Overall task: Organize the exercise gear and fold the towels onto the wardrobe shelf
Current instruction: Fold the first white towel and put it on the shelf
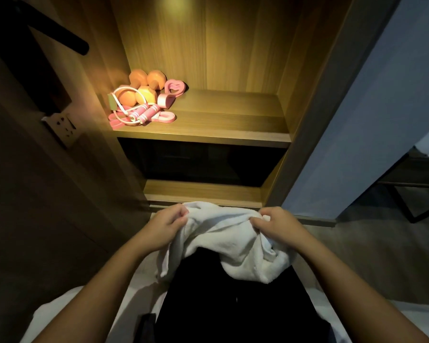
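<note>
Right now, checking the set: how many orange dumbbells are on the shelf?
2, side by side at the left end of the shelf: left dumbbell outermost, right dumbbell beside it. No others show.

- dim overall, just one warm light up top inside the wardrobe [233, 45]
- glow pools on the shelf [223, 117], edges murky, soft, fisheye-bent

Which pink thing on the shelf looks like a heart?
The pink ring at the back, just right of the orange dumbbells. The other pink pieces are rope handles and plain loops nearer the front.
</note>
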